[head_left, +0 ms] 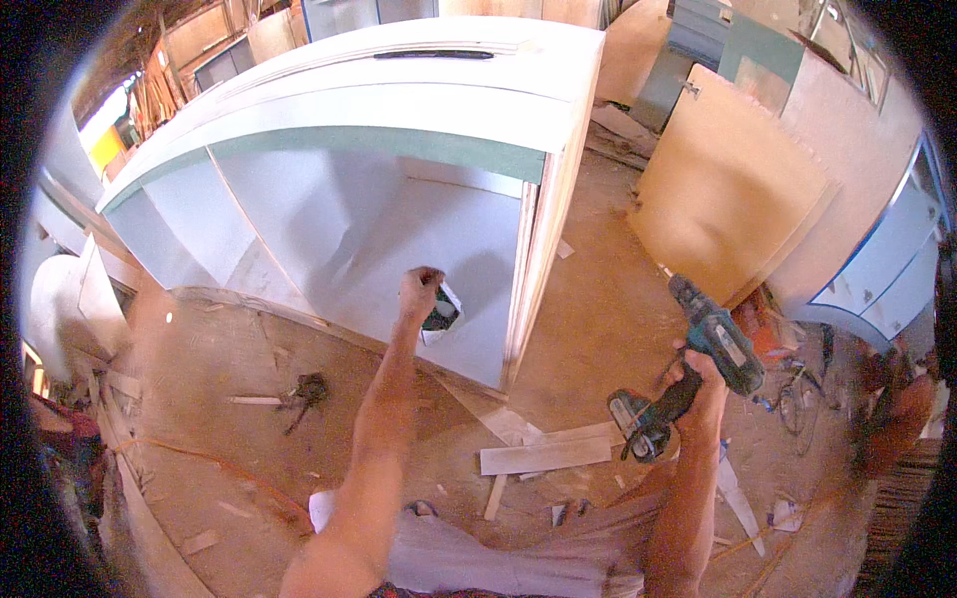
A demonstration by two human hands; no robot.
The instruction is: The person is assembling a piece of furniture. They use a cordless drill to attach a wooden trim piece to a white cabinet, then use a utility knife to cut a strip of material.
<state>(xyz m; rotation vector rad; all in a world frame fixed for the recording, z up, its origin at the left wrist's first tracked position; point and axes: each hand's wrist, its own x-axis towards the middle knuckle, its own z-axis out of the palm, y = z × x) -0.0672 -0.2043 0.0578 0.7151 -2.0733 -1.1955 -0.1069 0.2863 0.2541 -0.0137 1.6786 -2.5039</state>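
Note:
My right hand [703, 384] grips the handle of a teal and black cordless drill [725, 344], its bit pointing up and away to the left. In front of me stands a large white cabinet [399, 105] with a curved top and an open, pale-lined interior. My left hand [423, 282] is at that opening, its fingers drawn together; what they hold, if anything, is too small to make out. Right beside and below it sits a small open box [440, 311] with dark green showing, partly hidden by the hand.
Scrap boards [545, 455] lie on the dusty floor near my feet. A black tool [307, 391] rests left of my forearm. A tan wooden panel [733, 179] leans at the right. An orange cord [234, 473] crosses the floor, and blue-edged panels [882, 269] stand far right.

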